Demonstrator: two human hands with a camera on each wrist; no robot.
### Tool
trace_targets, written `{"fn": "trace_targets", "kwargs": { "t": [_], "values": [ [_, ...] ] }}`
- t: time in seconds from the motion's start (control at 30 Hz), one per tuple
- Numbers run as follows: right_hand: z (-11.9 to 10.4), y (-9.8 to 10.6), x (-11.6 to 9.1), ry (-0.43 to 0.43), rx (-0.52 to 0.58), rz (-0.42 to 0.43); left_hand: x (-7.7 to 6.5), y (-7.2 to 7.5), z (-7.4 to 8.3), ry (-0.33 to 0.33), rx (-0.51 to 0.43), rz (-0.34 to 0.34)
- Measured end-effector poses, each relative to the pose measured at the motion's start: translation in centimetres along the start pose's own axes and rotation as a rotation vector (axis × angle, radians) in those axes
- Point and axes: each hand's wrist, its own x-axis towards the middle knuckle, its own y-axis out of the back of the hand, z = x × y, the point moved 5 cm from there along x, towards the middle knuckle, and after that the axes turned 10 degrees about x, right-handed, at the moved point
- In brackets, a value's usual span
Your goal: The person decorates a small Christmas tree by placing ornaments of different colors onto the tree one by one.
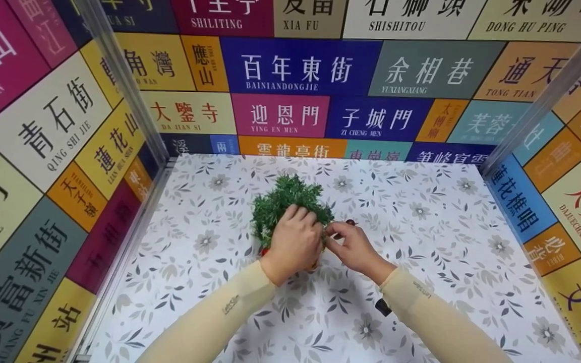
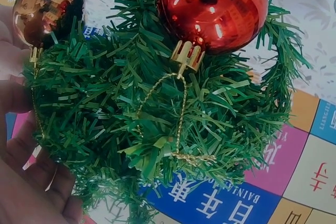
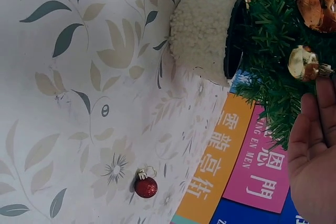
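A small artificial Christmas tree (image 1: 288, 199) with green tinsel-like branches stands upright in a cream fleecy pot (image 3: 202, 38). My left hand (image 1: 298, 239) reaches over its near side, fingers curled into the branches. In the left wrist view a large shiny red bauble (image 2: 212, 11) hangs from a gold cord, and a bronze bauble (image 2: 50, 11) sits close to the left fingers (image 2: 47, 182). At the tree's right side, my right hand (image 1: 356, 247) pinches a small gold bauble (image 3: 303, 64) by its cap. Most of what lies under the left palm is hidden.
A small glittery red bauble (image 3: 146, 187) lies loose on the flowered tabletop (image 3: 63, 129), just beyond the right hand. Panels with large lettering (image 1: 300, 68) enclose the back and both sides. A black object (image 1: 383, 307) shows beside the right sleeve.
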Motion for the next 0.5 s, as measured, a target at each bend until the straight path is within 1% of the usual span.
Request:
{"fn": "trace_targets", "kwargs": {
  "t": [0.17, 0.37, 0.5],
  "values": [
    [-0.35, 0.19, 0.04, 0.027, -0.01, 0.017, -0.13, -0.04, -0.07, 0.002, -0.015, 0.019],
    [-0.62, 0.59, -0.13, 0.02, -0.032, 0.026, -0.31, 0.12, -0.2, 0.011, -0.083, 0.084],
    [-0.73, 0.79, -0.24, 0.027, -0.029, 0.022, -0.25, 0.15, -0.29, 0.019, -0.101, 0.115]
  ]
}}
